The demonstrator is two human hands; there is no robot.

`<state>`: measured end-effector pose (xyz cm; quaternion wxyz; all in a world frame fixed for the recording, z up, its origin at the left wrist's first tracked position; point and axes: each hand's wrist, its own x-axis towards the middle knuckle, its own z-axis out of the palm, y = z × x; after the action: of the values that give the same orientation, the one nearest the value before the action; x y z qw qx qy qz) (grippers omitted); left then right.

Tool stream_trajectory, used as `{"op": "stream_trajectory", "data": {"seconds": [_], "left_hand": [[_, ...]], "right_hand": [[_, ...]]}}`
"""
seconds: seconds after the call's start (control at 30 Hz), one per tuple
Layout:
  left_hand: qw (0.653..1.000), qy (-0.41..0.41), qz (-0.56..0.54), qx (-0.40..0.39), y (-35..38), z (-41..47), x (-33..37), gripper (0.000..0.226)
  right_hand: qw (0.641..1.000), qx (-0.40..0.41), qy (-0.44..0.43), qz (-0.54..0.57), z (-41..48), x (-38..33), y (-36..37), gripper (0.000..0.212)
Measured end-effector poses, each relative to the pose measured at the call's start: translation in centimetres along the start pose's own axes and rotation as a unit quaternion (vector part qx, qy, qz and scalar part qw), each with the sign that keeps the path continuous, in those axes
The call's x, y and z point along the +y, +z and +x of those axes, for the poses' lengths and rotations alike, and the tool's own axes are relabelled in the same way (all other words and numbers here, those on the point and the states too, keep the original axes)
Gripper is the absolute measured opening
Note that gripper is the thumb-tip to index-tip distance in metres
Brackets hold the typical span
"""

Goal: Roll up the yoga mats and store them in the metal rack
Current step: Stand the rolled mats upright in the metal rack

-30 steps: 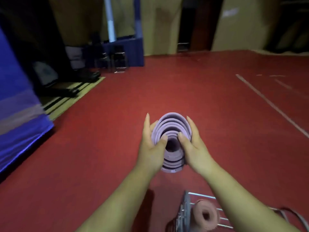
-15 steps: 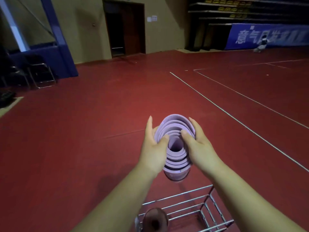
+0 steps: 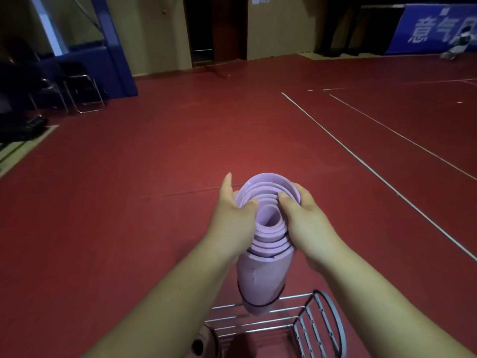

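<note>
Red sports flooring (image 3: pixel 129 202) with white court lines (image 3: pixel 361 164) runs away beyond the fingers (image 3: pixel 227 183) toward a dark doorway (image 3: pixel 214 29) and a blue banner (image 3: pixel 438 27) on the far wall. A rolled purple mat (image 3: pixel 263 275) is held upright by its top end. The left hand (image 3: pixel 232 223) and the right hand (image 3: pixel 307 226) clasp it from either side. Both thumbs hook over the rim onto the stepped inner coils, and the other fingers wrap round the outside, so each hand is closed on the roll.

The mat hangs straight down from the fingers, with a thin black band (image 3: pixel 258 304) circling it near the bottom end. That end sits at the top rails of the metal rack (image 3: pixel 296 319), which stands on the floor below the fingers. Whether it touches a rail or hangs just clear is hard to tell from this angle. A second mat (image 3: pixel 204 344), brownish-pink, shows its rolled end in the rack, below and left of the fingers.

Rolling looks finished for this mat, and storing appears to be the step in hand. The next move calls for guiding the bottom end between the rails, beside the second mat, and lowering it. A firm grip will likely be needed so the loose inner coils do not slip out.
</note>
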<state>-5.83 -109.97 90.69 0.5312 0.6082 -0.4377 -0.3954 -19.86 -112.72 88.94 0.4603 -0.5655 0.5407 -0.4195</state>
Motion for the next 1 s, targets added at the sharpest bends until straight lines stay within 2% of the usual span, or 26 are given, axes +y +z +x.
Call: {"op": "stream_trajectory", "data": {"seconds": [0.27, 0.4, 0.53, 0.67, 0.7, 0.9, 1.0], "left_hand": [[0.999, -0.014, 0.036, -0.015, 0.0, -1.9, -2.1, 0.075], [0.999, -0.020, 0.035, -0.018, -1.1, -2.9, -3.6, 0.075], [0.998, -0.033, 0.045, -0.022, -2.8, -3.3, -6.6, 0.077], [0.996, -0.049, 0.063, -0.032, -3.6, -3.8, -11.4, 0.078], [0.996, -0.056, 0.063, -0.031, -3.7, -3.8, -12.9, 0.078], [0.990, -0.132, 0.046, -0.005, -2.9, -3.3, -21.4, 0.076], [0.985, -0.169, 0.026, 0.009, -2.5, -3.0, -26.4, 0.077]], "right_hand": [[1.000, -0.002, 0.017, 0.006, -1.7, 2.3, 0.2, 0.041], [0.999, -0.007, 0.041, -0.015, -2.5, 3.2, 1.3, 0.057], [0.998, -0.018, 0.057, -0.033, -3.7, 5.0, 3.0, 0.056], [0.996, -0.012, 0.068, -0.054, -5.0, 8.5, 5.1, 0.032], [0.995, -0.013, 0.073, -0.061, -5.2, 9.6, 5.6, 0.032], [0.985, -0.085, 0.123, -0.085, -4.0, 17.9, 7.9, 0.061], [0.973, -0.143, 0.155, -0.091, -2.9, 22.4, 9.0, 0.060]]}}
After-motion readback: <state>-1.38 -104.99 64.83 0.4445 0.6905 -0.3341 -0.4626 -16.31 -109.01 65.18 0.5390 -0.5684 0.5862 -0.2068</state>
